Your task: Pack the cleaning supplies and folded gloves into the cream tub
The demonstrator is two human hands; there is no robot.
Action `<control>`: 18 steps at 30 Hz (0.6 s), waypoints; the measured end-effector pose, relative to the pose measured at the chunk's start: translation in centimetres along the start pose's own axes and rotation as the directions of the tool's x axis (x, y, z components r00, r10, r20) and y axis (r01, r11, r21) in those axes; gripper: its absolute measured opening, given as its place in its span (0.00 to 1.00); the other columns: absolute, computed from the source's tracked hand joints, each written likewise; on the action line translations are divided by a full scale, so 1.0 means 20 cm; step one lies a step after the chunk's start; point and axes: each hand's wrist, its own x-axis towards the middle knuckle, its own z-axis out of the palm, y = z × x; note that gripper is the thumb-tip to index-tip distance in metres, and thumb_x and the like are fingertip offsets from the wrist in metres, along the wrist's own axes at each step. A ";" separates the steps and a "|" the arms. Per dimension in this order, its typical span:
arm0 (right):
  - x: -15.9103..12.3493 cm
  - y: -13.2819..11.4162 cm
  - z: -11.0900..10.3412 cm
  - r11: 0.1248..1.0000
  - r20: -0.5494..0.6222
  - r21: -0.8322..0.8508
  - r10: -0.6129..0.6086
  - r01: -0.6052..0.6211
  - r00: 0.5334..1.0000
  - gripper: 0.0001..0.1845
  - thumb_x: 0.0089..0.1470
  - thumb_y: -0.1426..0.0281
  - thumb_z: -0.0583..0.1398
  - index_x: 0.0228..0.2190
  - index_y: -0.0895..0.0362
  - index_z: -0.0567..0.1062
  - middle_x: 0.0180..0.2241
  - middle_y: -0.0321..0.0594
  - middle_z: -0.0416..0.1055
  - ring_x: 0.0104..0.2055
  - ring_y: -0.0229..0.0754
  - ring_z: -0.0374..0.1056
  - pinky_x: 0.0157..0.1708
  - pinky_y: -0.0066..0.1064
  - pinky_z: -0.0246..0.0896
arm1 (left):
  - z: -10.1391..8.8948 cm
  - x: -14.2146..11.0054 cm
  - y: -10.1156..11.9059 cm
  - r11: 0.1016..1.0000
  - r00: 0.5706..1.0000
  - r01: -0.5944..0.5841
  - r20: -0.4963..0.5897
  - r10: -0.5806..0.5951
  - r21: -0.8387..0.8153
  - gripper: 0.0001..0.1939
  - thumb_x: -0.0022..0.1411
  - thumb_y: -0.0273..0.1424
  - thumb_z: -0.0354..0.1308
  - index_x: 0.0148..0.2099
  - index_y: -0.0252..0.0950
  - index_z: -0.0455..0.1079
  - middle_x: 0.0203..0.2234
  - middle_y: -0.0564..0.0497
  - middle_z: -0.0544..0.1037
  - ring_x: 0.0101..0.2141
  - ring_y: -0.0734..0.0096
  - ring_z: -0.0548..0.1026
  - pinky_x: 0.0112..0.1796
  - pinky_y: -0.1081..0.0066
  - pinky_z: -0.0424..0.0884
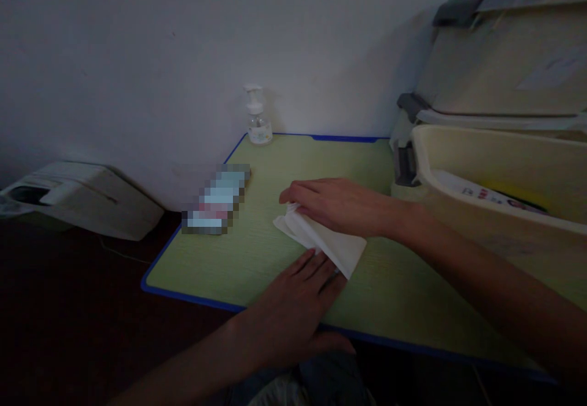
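A folded white sheet of paper point(332, 235), perhaps a tissue, lies on the green tabletop point(389, 296), creased into layers with a pointed near corner. From the right, my right hand point(339, 204) reaches over its far side, fingers together and curled around the upper edge; the thumb is hidden. Nearer to me, my left hand point(298, 305) rests flat with fingers stretched out. Its fingertips touch the paper's near edge, and part of them goes under it. The left thumb points right, close to the table's front rim.
A phone-like object point(215, 201), blurred out, lies at the table's left. At the back stands a clear pump bottle point(260, 128) by the wall. A cream storage box point(426, 167) with raised lid holds printed packaging point(481, 195). A white bin-like container point(101, 198) is beyond the left edge.
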 end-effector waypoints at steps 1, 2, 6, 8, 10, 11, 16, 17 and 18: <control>0.01 0.01 0.01 1.000 0.009 0.014 0.004 -0.004 1.000 0.12 0.62 0.73 0.46 0.46 0.57 0.63 0.42 0.42 0.70 0.40 0.41 0.67 0.38 0.33 0.58 | 0.00 0.00 0.00 1.000 1.000 -0.003 -0.002 0.003 -0.007 0.40 0.59 0.56 0.45 0.62 0.31 0.52 0.59 0.38 0.62 0.61 0.53 0.56 0.60 0.56 0.50; 0.02 0.02 0.03 0.999 0.018 0.029 0.013 -0.014 1.000 0.12 0.63 0.73 0.46 0.45 0.57 0.63 0.41 0.43 0.70 0.39 0.41 0.67 0.37 0.33 0.58 | 0.00 0.00 0.00 1.000 1.000 -0.006 -0.007 0.006 -0.015 0.40 0.59 0.56 0.45 0.62 0.30 0.52 0.59 0.38 0.61 0.61 0.53 0.55 0.60 0.57 0.50; 0.07 0.04 0.08 0.991 0.033 0.112 0.074 -0.077 0.997 0.12 0.63 0.72 0.46 0.46 0.56 0.64 0.43 0.43 0.71 0.40 0.41 0.68 0.38 0.34 0.58 | -0.01 -0.01 -0.01 0.999 1.000 -0.010 -0.026 0.009 -0.037 0.42 0.60 0.55 0.43 0.63 0.26 0.47 0.60 0.35 0.59 0.62 0.55 0.52 0.61 0.59 0.48; 0.09 0.05 0.11 0.988 0.030 0.134 0.077 -0.081 0.997 0.13 0.62 0.73 0.46 0.47 0.57 0.63 0.44 0.44 0.71 0.41 0.42 0.68 0.39 0.34 0.59 | -0.01 -0.02 -0.01 0.999 0.999 -0.016 -0.033 0.014 -0.051 0.42 0.61 0.55 0.42 0.63 0.25 0.47 0.60 0.35 0.58 0.62 0.56 0.52 0.60 0.60 0.49; 0.11 0.05 0.14 0.990 0.038 0.127 0.063 -0.067 0.997 0.14 0.61 0.75 0.48 0.47 0.58 0.63 0.45 0.44 0.71 0.43 0.42 0.68 0.40 0.34 0.59 | -0.02 -0.02 -0.01 0.997 0.999 -0.020 -0.039 0.017 -0.073 0.42 0.61 0.55 0.43 0.63 0.26 0.47 0.60 0.36 0.59 0.62 0.57 0.53 0.60 0.60 0.50; 0.11 0.05 0.16 0.991 0.047 0.115 0.056 -0.061 0.997 0.14 0.60 0.75 0.49 0.47 0.58 0.63 0.44 0.44 0.71 0.43 0.42 0.68 0.40 0.34 0.60 | -0.02 -0.02 -0.01 0.996 0.999 -0.014 -0.045 0.010 -0.085 0.41 0.60 0.55 0.43 0.63 0.26 0.48 0.60 0.36 0.59 0.62 0.57 0.54 0.60 0.61 0.51; 0.12 0.04 0.22 0.996 0.047 0.045 0.074 -0.076 0.996 0.12 0.60 0.75 0.49 0.45 0.59 0.65 0.42 0.44 0.72 0.40 0.43 0.69 0.38 0.35 0.62 | -0.02 -0.02 0.00 0.994 0.998 0.001 -0.064 -0.008 -0.113 0.40 0.60 0.53 0.46 0.62 0.26 0.51 0.59 0.38 0.62 0.60 0.56 0.56 0.60 0.61 0.50; 0.12 0.04 0.24 0.996 0.037 0.037 0.077 -0.078 0.996 0.12 0.60 0.75 0.49 0.45 0.59 0.66 0.41 0.46 0.72 0.40 0.44 0.69 0.39 0.37 0.62 | -0.02 -0.02 0.00 0.994 0.998 -0.001 -0.065 -0.006 -0.111 0.40 0.60 0.53 0.46 0.62 0.26 0.51 0.58 0.38 0.62 0.60 0.56 0.57 0.60 0.62 0.51; 0.13 0.04 0.25 0.996 0.028 0.030 0.079 -0.079 0.997 0.12 0.60 0.75 0.49 0.44 0.60 0.66 0.41 0.47 0.72 0.41 0.44 0.69 0.41 0.38 0.62 | -0.02 -0.02 0.00 0.994 0.998 0.003 -0.066 -0.010 -0.108 0.39 0.60 0.53 0.46 0.61 0.26 0.52 0.58 0.38 0.63 0.60 0.57 0.58 0.60 0.62 0.51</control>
